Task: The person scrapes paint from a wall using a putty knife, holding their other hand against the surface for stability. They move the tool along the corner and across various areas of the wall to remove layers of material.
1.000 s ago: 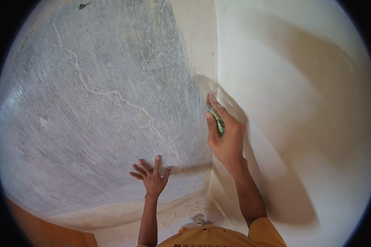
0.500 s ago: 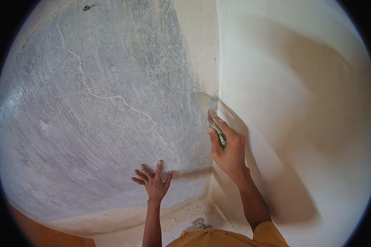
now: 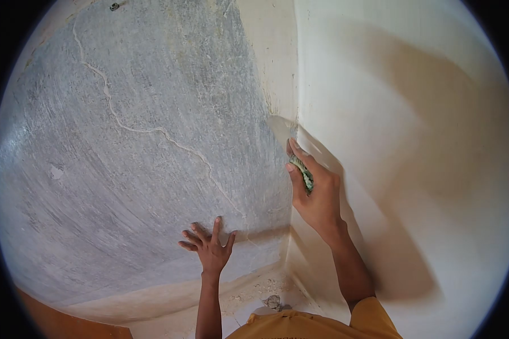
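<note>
My right hand (image 3: 320,195) is closed around the green-and-white handle of a scraper (image 3: 307,179) near the corner of the room. The scraper's wide, flat blade points up and lies at the edge between the grey wall (image 3: 152,186) and a strip of cream paint (image 3: 271,51). The palm hides much of the handle. Lower and to the left, my left hand (image 3: 212,251) rests on the grey wall with its fingers spread, holding nothing. A pale, winding filled crack (image 3: 178,146) runs down the grey surface towards that hand.
On the right a smooth white wall (image 3: 356,141) meets the grey one and carries arm shadows. Crumbs of debris and a greyish lump (image 3: 273,303) lie on the floor below. An orange-brown surface (image 3: 68,319) shows at lower left. High up sits a small wall fitting (image 3: 115,7).
My right hand and the scraper have shifted slightly up along the corner. My left hand stays in place on the wall. The whole view has moved a little.
</note>
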A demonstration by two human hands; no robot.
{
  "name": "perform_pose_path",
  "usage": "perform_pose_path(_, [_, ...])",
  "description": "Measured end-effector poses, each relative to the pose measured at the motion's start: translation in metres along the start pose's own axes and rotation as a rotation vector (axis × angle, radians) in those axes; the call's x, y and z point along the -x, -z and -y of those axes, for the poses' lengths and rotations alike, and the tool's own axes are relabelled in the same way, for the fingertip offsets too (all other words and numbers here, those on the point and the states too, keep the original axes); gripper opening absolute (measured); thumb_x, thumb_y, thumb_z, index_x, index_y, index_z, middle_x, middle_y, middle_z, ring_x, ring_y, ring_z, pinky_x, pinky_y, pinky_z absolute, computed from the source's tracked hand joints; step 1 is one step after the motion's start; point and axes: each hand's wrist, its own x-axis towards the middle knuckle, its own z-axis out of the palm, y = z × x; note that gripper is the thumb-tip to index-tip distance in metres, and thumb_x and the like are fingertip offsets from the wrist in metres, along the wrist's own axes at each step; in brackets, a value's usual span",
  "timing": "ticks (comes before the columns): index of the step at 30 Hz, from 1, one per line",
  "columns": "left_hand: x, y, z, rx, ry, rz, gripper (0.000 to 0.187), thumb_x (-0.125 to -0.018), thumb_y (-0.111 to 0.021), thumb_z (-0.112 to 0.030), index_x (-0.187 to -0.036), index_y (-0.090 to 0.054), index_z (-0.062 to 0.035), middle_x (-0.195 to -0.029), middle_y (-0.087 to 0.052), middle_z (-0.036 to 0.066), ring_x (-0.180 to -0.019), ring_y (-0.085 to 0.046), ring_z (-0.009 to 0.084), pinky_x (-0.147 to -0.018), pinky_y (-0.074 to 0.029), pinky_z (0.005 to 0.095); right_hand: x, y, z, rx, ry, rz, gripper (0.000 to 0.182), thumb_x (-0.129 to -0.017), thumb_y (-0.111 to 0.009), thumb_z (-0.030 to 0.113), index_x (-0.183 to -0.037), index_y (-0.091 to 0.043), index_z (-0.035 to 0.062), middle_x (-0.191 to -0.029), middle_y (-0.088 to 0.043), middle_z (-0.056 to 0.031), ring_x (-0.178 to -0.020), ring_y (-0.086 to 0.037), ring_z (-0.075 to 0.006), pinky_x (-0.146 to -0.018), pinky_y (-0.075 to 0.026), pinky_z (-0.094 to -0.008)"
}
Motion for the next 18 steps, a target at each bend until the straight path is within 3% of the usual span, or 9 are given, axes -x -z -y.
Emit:
perform_pose_path(4, [-0.001,0.001,0.0,0.007,-0.005,-0.003,0.072,-0.089,-0.069,-0.063,-0.152,-0.05,-0.0315,-0.166,0.021,0.028,-0.146,0.034,0.0505,-0.106,0.026,0.0732,-0.001,-0.005,-0.008,-0.006,0.103,-0.051,0.042,-0.093,-0.068,0.002,-0.134,-0.062,-0.0013,-0.114,-0.07,-0.0263,-0.099,-0.074,-0.0354,-0.082,-0.057,-0.0357])
perform_pose_path(10, [0.002,0.003,0.002,0.014,-0.012,0.009,0.073,-0.089,-0.069,-0.062,-0.152,-0.049,-0.0312,-0.166,0.02,0.028,-0.146,0.034,0.0505,-0.106,0.026,0.0731,0.004,-0.004,-0.008,0.0,0.062,-0.018,0.042,-0.093,-0.069,0.001,-0.135,-0.062,-0.0016,-0.116,-0.07,-0.0255,-0.1,-0.073,-0.0351,-0.083,-0.058,-0.0355])
perform_pose_path(18, [-0.002,0.003,-0.001,0.021,-0.006,0.003,0.074,-0.09,-0.069,-0.062,-0.153,-0.048,-0.0304,-0.166,0.02,0.028,-0.147,0.034,0.0495,-0.106,0.026,0.0722,-0.001,-0.007,-0.003,0.05,0.071,-0.03,0.045,-0.092,-0.069,0.002,-0.136,-0.062,0.0011,-0.103,-0.072,-0.024,-0.086,-0.074,-0.0342,-0.071,-0.057,-0.0358])
